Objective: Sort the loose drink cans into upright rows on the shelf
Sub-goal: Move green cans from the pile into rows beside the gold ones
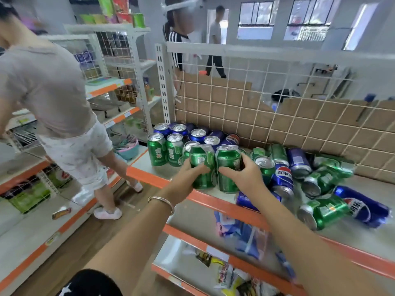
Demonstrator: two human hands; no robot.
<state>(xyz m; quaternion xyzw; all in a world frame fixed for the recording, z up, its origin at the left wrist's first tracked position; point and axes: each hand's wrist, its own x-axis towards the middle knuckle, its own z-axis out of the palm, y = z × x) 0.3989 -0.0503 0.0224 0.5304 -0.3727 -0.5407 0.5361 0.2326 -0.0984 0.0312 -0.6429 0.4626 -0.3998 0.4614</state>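
On our shelf (pixel 147 177), toppled cans (pixel 324 184) sprawl rightward; upright rows (pixel 171 144) stand at the back-left corner. Near the front edge our left hand (pixel 192 170) clasps the left green can (pixel 203 159), and our right hand (pixel 244 175) clasps the right green can (pixel 228 160), both upright and side by side.

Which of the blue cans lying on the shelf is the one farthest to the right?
The blue can at the right end of the pile, on its side beside a fallen green can; the other loose blue cans lie further left.

Paned windows (pixel 256 16) glow at one o'clock. White wire shelving (pixel 115 48) stands at ten o'clock, over a brown floor (pixel 85 242).
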